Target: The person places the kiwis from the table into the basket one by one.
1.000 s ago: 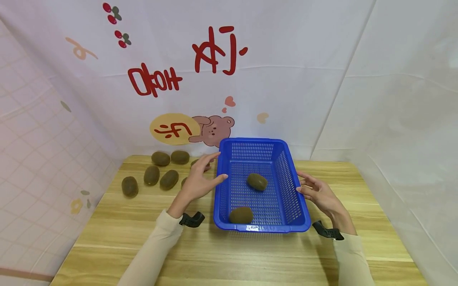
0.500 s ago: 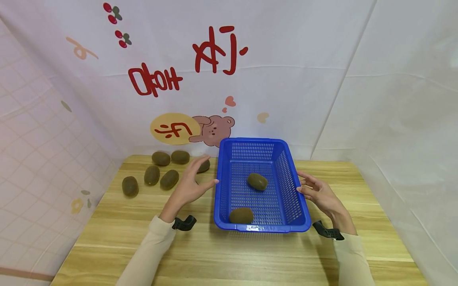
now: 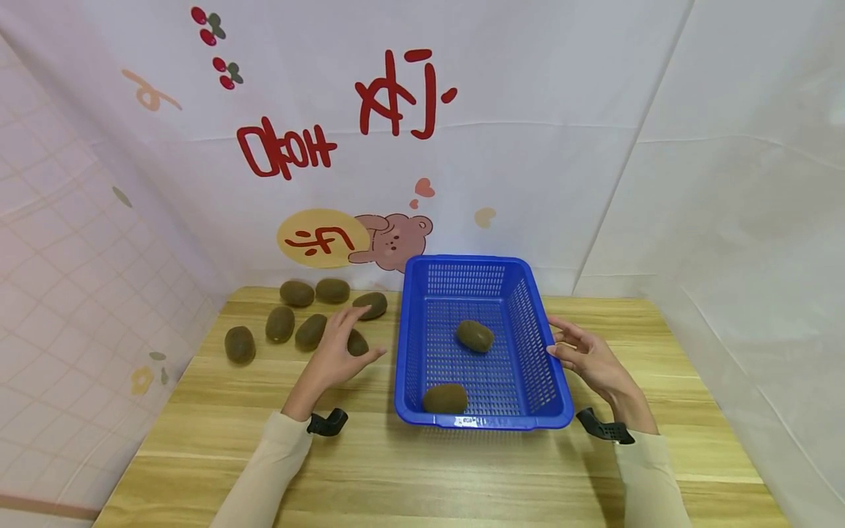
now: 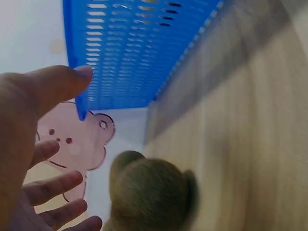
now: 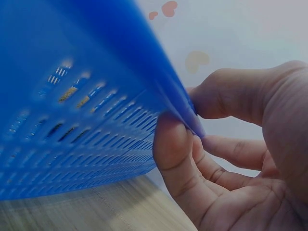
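Observation:
A blue plastic basket (image 3: 485,420) with slotted walls holds two brown kiwis, one kiwi (image 3: 474,336) near its middle and another kiwi (image 3: 445,399) in the near left corner. At its right side, my right hand (image 3: 597,367) pinches the rim (image 5: 180,103) between thumb and fingers. My left hand (image 3: 335,358) hovers left of the basket, thumb and fingers spread apart and nothing between them. Close beside it on the table lies a kiwi (image 3: 357,342), partly covered by the hand in the head view. In the left wrist view, overlapping kiwis (image 4: 149,192) appear below the fingers.
Several more kiwis lie at the back left of the wooden table (image 3: 422,484), among them one kiwi (image 3: 240,345) farthest left and one kiwi (image 3: 371,305) near the basket. A printed white cloth (image 3: 528,183) hangs behind the table.
My left hand has moved from the basket's left rim leftward and toward me, uncovering kiwis on the table. My right hand and the basket stay put.

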`<state>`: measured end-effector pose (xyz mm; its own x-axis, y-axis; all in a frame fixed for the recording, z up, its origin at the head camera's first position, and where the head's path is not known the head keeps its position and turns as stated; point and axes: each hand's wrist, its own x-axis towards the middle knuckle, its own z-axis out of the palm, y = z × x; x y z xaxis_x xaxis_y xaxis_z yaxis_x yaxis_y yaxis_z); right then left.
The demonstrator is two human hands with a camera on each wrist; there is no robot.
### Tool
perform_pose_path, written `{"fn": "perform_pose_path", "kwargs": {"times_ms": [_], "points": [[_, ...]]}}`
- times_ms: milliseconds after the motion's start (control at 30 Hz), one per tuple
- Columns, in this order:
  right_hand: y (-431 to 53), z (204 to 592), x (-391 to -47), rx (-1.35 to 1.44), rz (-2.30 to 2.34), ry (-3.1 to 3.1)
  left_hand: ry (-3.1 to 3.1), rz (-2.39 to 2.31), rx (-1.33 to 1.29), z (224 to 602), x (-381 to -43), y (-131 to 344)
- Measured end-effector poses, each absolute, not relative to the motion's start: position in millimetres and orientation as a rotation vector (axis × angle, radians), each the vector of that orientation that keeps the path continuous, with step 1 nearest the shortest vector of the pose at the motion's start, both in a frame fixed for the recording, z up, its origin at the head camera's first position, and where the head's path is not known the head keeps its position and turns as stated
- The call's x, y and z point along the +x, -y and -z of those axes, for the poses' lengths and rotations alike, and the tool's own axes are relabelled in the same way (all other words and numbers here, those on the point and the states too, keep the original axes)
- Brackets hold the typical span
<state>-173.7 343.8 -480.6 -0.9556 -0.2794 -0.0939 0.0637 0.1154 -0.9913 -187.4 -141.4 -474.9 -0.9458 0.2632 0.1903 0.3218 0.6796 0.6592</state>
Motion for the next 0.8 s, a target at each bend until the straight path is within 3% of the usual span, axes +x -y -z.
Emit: {"fn": "perform_pose_path", "kwargs": {"times_ms": [800], "points": [[-343.5,481.3,-173.5,-0.216,1.893,-2.178,2.794,1.159,-0.351,515.7,-189.0,165.0]]}}
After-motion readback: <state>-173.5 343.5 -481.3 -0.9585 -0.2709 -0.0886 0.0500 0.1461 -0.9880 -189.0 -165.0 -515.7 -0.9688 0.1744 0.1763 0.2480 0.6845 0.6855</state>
